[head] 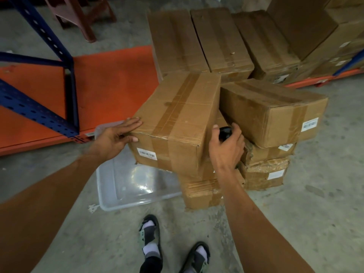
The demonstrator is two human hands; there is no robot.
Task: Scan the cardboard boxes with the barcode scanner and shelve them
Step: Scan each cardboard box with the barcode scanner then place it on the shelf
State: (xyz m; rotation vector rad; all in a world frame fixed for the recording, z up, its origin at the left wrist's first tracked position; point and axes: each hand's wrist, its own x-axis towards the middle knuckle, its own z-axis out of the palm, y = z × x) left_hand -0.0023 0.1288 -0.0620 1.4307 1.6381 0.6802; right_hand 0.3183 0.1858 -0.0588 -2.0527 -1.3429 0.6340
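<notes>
Warehouse floor: a worker's left hand (118, 134) lies flat, fingers straight and together, on the near-left corner of a taped cardboard box (175, 123), thumb on its front face, apparently steadying it for a lift. The box tops a stack at centre, barcode label (147, 154) facing the worker. Right hand (226, 148), at 3 o'clock of the box, curls round a black barcode scanner (225, 133), kept ready. The orange shelf (110, 83) waits at 10 o'clock.

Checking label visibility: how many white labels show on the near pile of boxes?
4 labels: one on the box under the left hand; three on the right stack's ends. Others may be hidden.
</notes>
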